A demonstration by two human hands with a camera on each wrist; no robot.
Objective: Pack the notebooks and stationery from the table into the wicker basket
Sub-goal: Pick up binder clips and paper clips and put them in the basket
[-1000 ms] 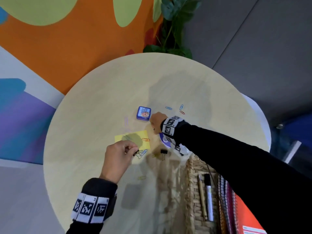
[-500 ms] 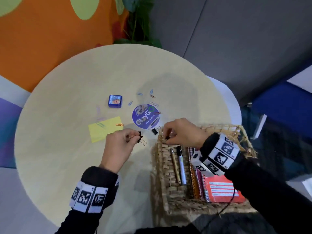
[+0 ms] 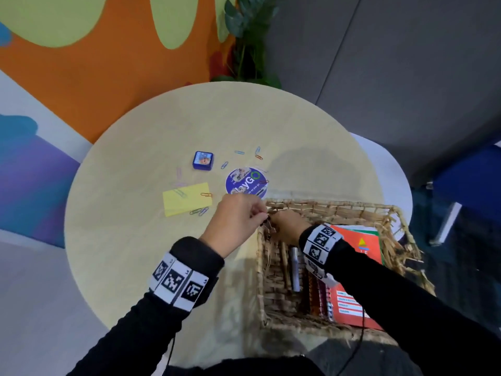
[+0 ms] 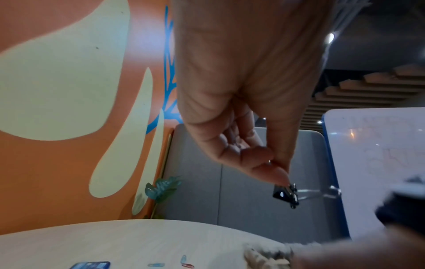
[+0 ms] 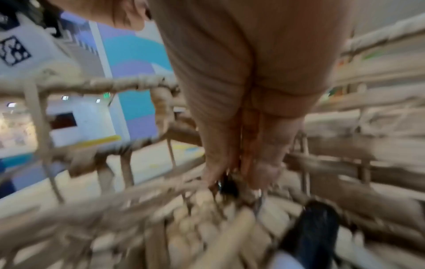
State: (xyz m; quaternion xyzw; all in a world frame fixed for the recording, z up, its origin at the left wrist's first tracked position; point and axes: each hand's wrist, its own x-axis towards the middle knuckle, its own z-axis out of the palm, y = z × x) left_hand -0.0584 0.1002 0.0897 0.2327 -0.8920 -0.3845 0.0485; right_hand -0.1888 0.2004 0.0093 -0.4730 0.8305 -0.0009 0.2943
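My left hand [image 3: 259,215] hovers over the far left corner of the wicker basket [image 3: 271,283] and pinches a small black binder clip [image 4: 286,194] between thumb and fingertip. My right hand [image 3: 275,222] is inside that same corner, fingers pointing down and closed on a small black clip [image 5: 227,185] close to the woven bottom; that view is blurred. Red spiral notebooks [image 3: 360,248] and pens [image 3: 295,270] lie in the basket. A yellow sticky pad [image 3: 187,199], a small blue box [image 3: 203,160], a round purple disc [image 3: 246,183] and several paper clips [image 3: 202,211] lie on the round table [image 3: 122,240].
The basket stands at the table's right near edge. A potted plant [image 3: 246,36] stands behind the table against the orange wall. A white table [image 3: 393,169] and a blue seat lie to the right.
Both hands moved right to the basket's corner. The left hand carried its binder clip from beside the sticky pad; the right hand went down into the basket.
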